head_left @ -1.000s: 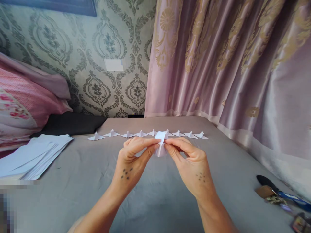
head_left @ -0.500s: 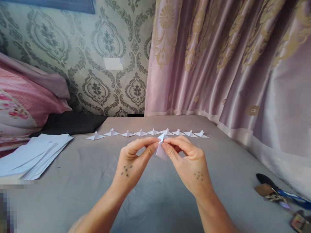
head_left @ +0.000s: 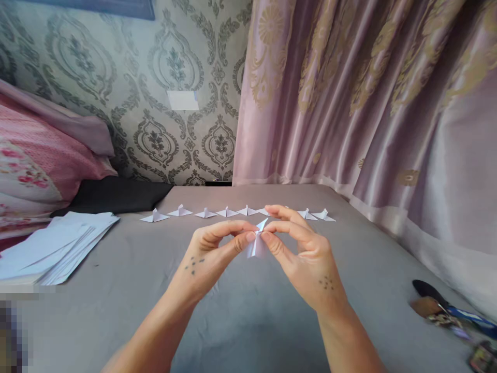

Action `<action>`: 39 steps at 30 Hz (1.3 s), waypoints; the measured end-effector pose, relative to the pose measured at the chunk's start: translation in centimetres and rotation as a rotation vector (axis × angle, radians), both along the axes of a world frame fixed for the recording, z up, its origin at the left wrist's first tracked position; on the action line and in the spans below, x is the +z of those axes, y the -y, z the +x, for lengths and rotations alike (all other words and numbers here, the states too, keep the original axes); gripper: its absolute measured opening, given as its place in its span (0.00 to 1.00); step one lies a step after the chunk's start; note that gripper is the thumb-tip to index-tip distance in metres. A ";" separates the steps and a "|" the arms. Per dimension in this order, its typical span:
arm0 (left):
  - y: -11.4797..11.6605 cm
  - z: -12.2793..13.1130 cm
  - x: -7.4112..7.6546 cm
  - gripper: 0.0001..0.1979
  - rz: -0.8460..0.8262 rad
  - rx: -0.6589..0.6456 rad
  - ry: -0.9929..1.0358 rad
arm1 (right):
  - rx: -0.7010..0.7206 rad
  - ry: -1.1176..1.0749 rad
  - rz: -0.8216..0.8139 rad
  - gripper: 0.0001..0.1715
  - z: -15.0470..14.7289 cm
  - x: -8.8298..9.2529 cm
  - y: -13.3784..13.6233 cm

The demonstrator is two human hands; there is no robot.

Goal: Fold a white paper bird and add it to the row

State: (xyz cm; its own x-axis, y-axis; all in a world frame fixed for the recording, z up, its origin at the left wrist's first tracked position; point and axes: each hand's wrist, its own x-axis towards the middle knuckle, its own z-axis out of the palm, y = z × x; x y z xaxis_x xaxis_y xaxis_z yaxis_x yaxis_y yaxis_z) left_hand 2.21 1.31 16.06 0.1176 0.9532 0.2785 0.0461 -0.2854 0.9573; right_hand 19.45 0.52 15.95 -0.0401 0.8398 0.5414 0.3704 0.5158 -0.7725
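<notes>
Above a grey bedsheet (head_left: 128, 290), my left hand (head_left: 212, 254) and my right hand (head_left: 306, 254) pinch one small folded white paper piece (head_left: 257, 243) between thumbs and forefingers. Both hands are closed on it, fingertips nearly meeting at its top. Only a narrow part of the paper shows between the fingers. Behind my hands, a row of several finished folded paper shapes (head_left: 178, 211) lies in a line across the sheet.
A loose stack of white paper sheets (head_left: 54, 246) lies at the left. Pink floral bedding (head_left: 34, 160) and a black cloth (head_left: 112, 194) sit behind it. A pink and gold curtain (head_left: 368, 114) hangs at the right. Scissors and small items (head_left: 446, 308) lie at the lower right.
The paper piece has been folded narrower between my fingers. Both hands have shifted slightly lower and closer together, and my right hand now covers part of the row behind.
</notes>
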 end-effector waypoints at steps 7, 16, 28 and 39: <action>0.1 -0.3 0.4 0.04 -0.018 -0.051 0.048 | 0.106 -0.020 0.080 0.03 0.0 0.1 -0.1; -0.2 0.1 -0.7 0.05 0.259 0.075 0.026 | -0.009 -0.063 0.087 0.03 -0.6 -0.2 -0.2; -0.6 -0.1 -1.2 0.12 0.673 0.102 -0.005 | 0.068 -0.197 0.028 0.14 -0.8 0.0 0.6; -1.0 -0.3 -1.0 0.11 0.642 0.051 -0.061 | 0.086 0.020 -0.030 0.19 0.3 0.2 0.6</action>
